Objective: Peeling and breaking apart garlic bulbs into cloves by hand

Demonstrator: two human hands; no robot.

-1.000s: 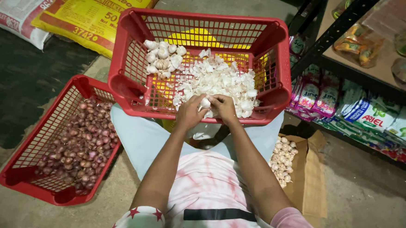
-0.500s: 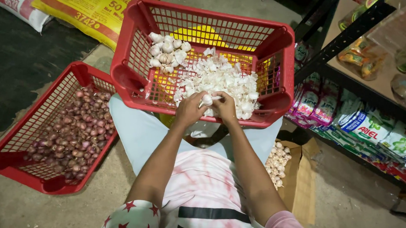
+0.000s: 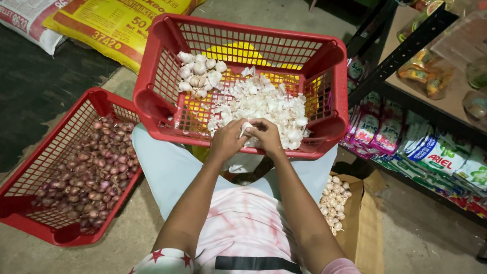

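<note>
- Grip: my left hand (image 3: 227,140) and my right hand (image 3: 266,134) are pressed together over one garlic bulb (image 3: 246,129), fingertips of both pinching it from opposite sides. The two-handed pinch lets the thumbs work against each other on the bulb. It is held just above the near rim of the basket, so loose pieces drop inside.
- Red basket (image 3: 163,33): rests across my knees, tilted toward me. This position keeps the work within short reach of both hands.
- Second red basket (image 3: 11,205): sits on the floor to my left, holding small red onions (image 3: 90,173). It is well apart from my hands.
- Cardboard box (image 3: 365,225): lies open on the floor beside my right leg, with whole garlic bulbs (image 3: 333,202) in it, near my right elbow.
- Pile of separated garlic (image 3: 264,102): fills the basket middle, directly beyond my hands.
- Whole bulbs in the basket (image 3: 198,72): grouped in the far left corner, apart from the loose pile, keeping the two kinds sorted.
</note>
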